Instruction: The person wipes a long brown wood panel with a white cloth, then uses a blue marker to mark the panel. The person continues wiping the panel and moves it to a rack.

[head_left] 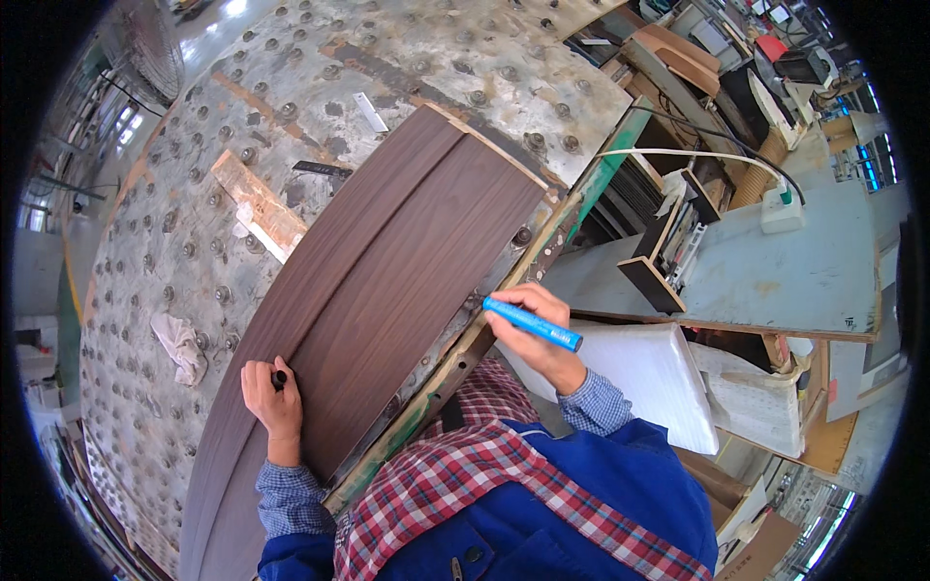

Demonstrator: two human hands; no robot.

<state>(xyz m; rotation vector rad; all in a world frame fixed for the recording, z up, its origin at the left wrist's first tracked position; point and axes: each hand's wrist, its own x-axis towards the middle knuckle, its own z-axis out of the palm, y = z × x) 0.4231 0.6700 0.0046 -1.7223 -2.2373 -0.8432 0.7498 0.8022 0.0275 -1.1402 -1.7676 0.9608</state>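
Observation:
A long, curved dark-brown wood-grain panel point(402, 257) with a raised lip along its far side lies across the near edge of the metal table. My right hand point(538, 353) is closed round a thick blue marker point(533, 323). The marker's dark tip end points left, by the panel's near edge; whether it touches cannot be made out. On the panel's left part rests my left hand point(270, 405), its fingers closed round a small black cap point(279, 379). Only the cap's round end shows between thumb and fingers.
The grey metal table point(281, 73) is studded with bolts. On it lie a worn wooden strip point(257, 205), a white cloth point(178, 347), a black ruler-like strip point(323, 168) and a small pale strip point(370, 112). To the right, a grey board point(775, 276) carries a black-edged tray point(654, 283) and a white cable.

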